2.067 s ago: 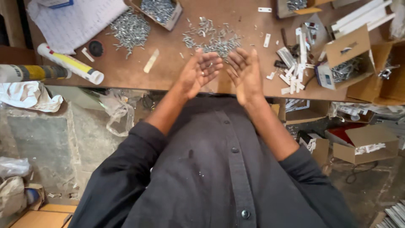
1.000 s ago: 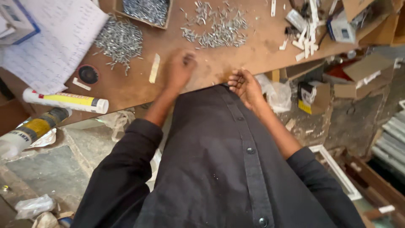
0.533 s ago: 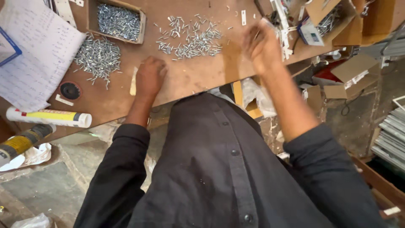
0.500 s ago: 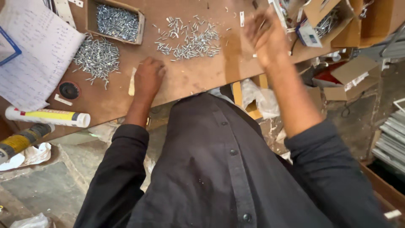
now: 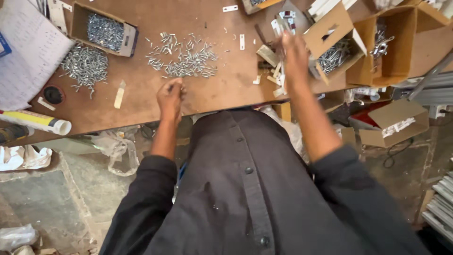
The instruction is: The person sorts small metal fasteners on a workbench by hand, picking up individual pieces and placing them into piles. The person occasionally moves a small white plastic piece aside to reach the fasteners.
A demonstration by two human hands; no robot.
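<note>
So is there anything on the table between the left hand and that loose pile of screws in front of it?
Nothing visible. The left hand rests on bare table just short of the pile of screws, fingertips pointing at its near edge. The flat pale strip lies off to the side, clear of that path.

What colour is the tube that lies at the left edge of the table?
The tube is yellow with a white end, seen in the head view.

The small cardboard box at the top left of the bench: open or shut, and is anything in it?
Open: the small cardboard box has no lid on and shows silvery screws inside.
</note>
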